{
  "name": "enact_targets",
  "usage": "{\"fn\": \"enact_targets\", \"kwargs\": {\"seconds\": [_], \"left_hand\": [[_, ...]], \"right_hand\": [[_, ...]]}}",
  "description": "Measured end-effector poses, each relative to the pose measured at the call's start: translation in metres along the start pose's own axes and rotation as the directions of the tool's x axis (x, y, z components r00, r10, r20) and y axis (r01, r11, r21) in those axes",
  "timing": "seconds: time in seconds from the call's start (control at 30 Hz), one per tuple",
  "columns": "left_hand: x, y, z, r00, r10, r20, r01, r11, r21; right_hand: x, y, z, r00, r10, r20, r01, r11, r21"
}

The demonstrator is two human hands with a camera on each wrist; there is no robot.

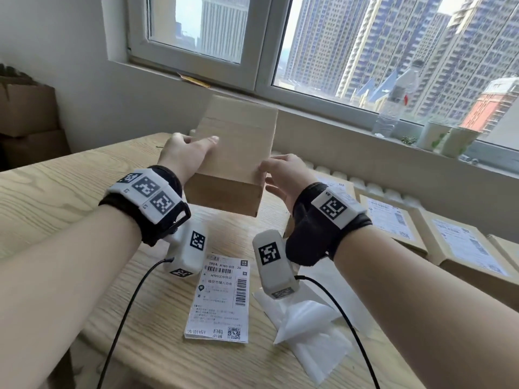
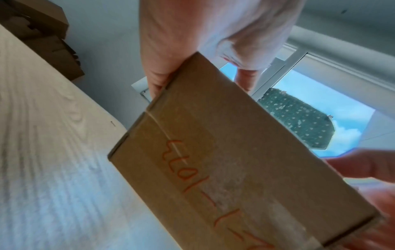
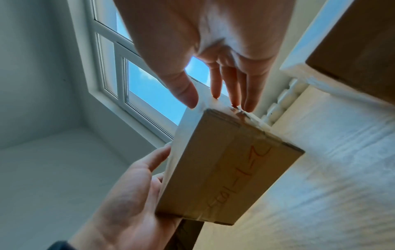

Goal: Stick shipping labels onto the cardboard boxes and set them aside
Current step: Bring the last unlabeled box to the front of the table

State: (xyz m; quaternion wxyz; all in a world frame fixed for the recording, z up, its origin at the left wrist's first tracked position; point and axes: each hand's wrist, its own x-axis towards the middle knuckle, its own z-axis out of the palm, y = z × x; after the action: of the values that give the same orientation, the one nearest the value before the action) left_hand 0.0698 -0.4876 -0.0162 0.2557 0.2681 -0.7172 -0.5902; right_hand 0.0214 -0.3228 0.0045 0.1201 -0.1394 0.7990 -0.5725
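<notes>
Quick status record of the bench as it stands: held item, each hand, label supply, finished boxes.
held item: cardboard box, lifted off the table, top face unlabelled, red handwriting on its underside
left hand: grips the box's left edge
right hand: fingers straight, touching the box's right edge
label supply: printed shipping label on the table, peeled backing paper beside it
finished boxes: labelled boxes at the right
</notes>
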Motion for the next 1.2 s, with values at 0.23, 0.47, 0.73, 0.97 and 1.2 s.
{"fn": "enact_targets", "kwargs": {"seconds": [0.23,0.47,0.73,0.97,1.2], "left_hand": [[-0.051,0.044,0.007,0.991,0.118,0.068,-0.102,0.972,-0.210],[-0.123,0.073,0.047,0.947,0.214,0.239,-0.165,0.964,-0.209],[-0.203,0.075,0.116,0.886,0.215,0.411,-0.155,0.973,-0.173],[-0.256,0.064,0.167,0.802,0.135,0.582,-0.141,0.989,-0.034],[-0.282,0.049,0.196,0.743,0.092,0.662,-0.202,0.975,0.092]], "right_hand": [[-0.045,-0.010,-0.060,0.981,-0.105,-0.166,0.133,0.977,0.167],[-0.115,0.006,-0.130,0.938,-0.170,-0.301,0.202,0.976,0.079],[-0.190,0.048,-0.208,0.899,-0.114,-0.423,0.135,0.991,0.020],[-0.231,0.096,-0.258,0.887,0.001,-0.462,0.004,1.000,0.009],[-0.251,0.130,-0.279,0.869,0.050,-0.493,-0.083,0.996,-0.045]]}}
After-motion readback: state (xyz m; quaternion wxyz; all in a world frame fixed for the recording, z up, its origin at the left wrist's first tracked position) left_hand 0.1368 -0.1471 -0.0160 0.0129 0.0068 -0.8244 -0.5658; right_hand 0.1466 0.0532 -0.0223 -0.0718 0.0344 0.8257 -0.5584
